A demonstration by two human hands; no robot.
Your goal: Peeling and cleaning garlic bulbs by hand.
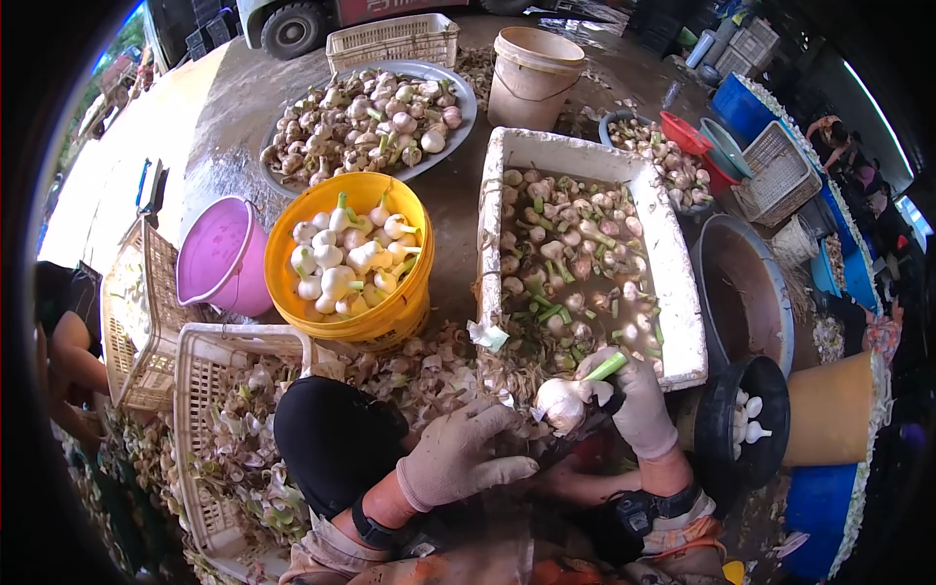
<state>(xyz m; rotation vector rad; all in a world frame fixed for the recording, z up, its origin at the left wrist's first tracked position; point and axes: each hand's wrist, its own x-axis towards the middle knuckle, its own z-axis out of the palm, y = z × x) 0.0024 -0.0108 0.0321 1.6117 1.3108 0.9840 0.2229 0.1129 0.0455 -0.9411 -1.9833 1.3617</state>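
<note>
My right hand (635, 406), in a dirty knit glove, holds a white garlic bulb (561, 404) with a short green stem. Something dark, not clear in kind, is also in that hand. Left of the bulb, my gloved left hand (468, 453) has its fingers apart and nothing in it. Just beyond my hands stands a white foam box (680, 314) of murky water with unpeeled garlic bulbs (570, 248). A yellow bucket (292, 311) to the left holds pale peeled garlic bulbs (340, 281).
A plastic crate (191, 439) of garlic skins lies at my left, near a purple bucket (223, 256). Farther off are a metal basin (468, 110) heaped with garlic and a beige bucket (530, 88). At right stand a black bucket (760, 424) and a grey tub (746, 292). Other people sit at both sides.
</note>
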